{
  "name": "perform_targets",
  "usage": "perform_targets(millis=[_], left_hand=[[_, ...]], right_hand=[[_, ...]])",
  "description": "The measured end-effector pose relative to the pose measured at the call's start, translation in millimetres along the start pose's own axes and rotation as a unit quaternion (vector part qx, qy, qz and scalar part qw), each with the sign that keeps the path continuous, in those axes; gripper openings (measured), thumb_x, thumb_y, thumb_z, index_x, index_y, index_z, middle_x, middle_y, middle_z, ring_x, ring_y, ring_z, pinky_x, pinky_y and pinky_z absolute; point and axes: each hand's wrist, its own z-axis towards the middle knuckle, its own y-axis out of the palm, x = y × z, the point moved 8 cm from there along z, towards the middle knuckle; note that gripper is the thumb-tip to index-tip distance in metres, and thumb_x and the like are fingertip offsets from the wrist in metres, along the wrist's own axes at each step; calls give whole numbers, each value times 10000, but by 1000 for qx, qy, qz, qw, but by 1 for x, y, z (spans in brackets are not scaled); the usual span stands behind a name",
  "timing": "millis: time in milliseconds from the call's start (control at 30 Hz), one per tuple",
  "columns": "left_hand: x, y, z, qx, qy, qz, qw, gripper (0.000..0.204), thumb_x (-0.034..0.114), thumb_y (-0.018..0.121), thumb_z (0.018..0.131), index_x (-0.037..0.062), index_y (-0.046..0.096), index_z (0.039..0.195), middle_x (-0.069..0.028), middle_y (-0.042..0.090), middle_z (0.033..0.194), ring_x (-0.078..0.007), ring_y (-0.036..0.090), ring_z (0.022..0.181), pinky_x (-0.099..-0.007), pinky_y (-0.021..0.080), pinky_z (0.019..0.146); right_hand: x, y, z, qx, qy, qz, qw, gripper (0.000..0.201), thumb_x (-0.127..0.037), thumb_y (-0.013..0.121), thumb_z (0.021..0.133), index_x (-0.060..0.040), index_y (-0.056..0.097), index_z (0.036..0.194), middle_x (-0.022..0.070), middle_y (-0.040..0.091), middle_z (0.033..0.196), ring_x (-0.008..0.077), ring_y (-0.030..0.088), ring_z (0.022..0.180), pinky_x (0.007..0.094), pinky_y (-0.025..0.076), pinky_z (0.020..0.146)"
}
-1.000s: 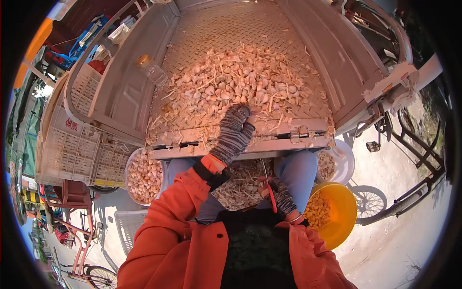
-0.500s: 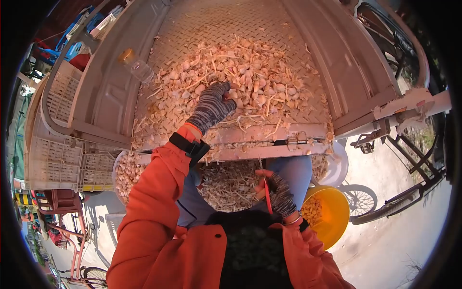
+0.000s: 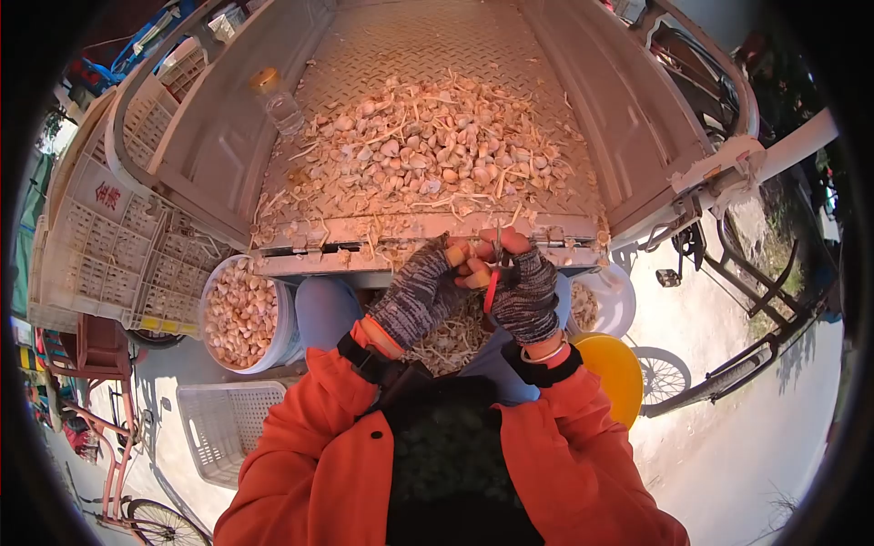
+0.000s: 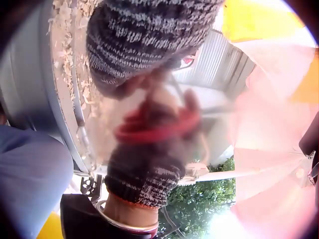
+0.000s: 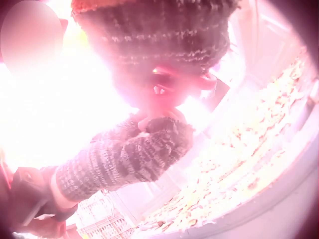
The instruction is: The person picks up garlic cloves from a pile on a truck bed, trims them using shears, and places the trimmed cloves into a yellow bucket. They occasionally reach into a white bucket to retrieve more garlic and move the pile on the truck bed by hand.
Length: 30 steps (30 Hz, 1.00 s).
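In the head view, both hands meet over the near edge of a metal cargo bed (image 3: 419,41). My right hand (image 3: 526,296), in a grey striped fingerless glove, grips red-handled scissors (image 3: 492,289), blades pointing up and away from me. Close against the blades, the curled fingers of my gloved left hand (image 3: 421,296) pinch a small garlic bulb, mostly hidden by the fingers. The left wrist view shows the red scissors (image 4: 159,130) blurred in the right hand (image 4: 147,172). A heap of garlic (image 3: 428,150) with loose stems and skins lies on the bed beyond.
A white bucket of garlic (image 3: 282,318) stands at the left, above a pale plastic basket (image 3: 205,423). Cut stems (image 3: 451,341) lie between the knees. At the right are a white basin (image 3: 619,300) and a yellow bucket (image 3: 619,378). A jar (image 3: 280,105) leans against the bed's left side.
My left hand has come back from the garlic heap to the bed's near edge. The right hand has risen with the scissors to meet it.
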Motion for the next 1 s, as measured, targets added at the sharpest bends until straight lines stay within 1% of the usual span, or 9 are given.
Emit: perform_targets(millis=[167,267,367,433,533,600,700,900,1000], left_hand=[[1,-4,-17,41,50,111,992,97,53,611,886,33,583,976,-57,620,898,-153,590,808,-284,488,707],[45,35,-38,26,317,645,695,77,60,600,880,28,599,949,-39,624,862,-114,585,798,-265,472,719],[75,10,-15,108,207,536,811,114,126,602,883,26,594,937,-43,617,849,-122,583,791,-268,470,710],[95,-57,36,112,151,292,938,181,183,623,858,26,597,944,-45,616,861,-139,579,769,-299,479,716],[124,-85,105,56,65,148,985,270,185,645,813,19,602,1021,-49,606,845,-181,602,793,-328,492,746],[151,-42,129,167,107,769,608,368,176,630,803,22,589,1135,-109,624,948,-256,616,895,-376,487,820],[137,-21,167,96,154,923,338,437,186,628,802,35,566,1207,-177,604,1100,-329,582,1013,-394,463,882],[145,-20,186,92,44,937,335,369,215,638,799,3,597,1099,-201,642,981,-343,623,905,-412,497,827],[164,-19,150,133,125,834,520,311,216,658,803,-11,597,1007,-157,650,835,-302,628,746,-387,512,728]], right_hand=[[-4,2,-11,-30,24,90,995,365,25,659,807,-47,547,1147,62,605,885,148,595,718,271,507,669],[30,7,-9,-40,202,317,926,362,38,622,827,-45,532,1168,52,593,844,137,574,684,251,498,650],[55,38,-34,-70,368,627,683,332,-16,586,866,-42,524,1191,50,608,842,153,583,691,239,497,661],[34,30,-33,-182,143,87,969,349,-101,611,859,-43,533,1194,82,626,874,195,601,705,287,507,662],[60,27,-36,-214,89,-68,970,449,-112,729,766,-52,553,1175,100,635,894,196,615,782,314,504,695],[44,30,-21,-237,30,-135,962,492,-107,791,720,-52,557,1149,74,648,906,155,615,842,294,508,728],[71,25,-29,-127,138,66,980,434,32,692,761,-42,525,1155,86,598,953,191,603,897,354,534,757],[81,22,-25,-143,244,134,950,439,75,660,775,-32,507,1173,81,580,1002,156,581,928,306,534,809],[85,11,-6,-33,197,209,957,447,65,666,769,-42,515,1176,66,596,980,134,573,892,283,518,788]])
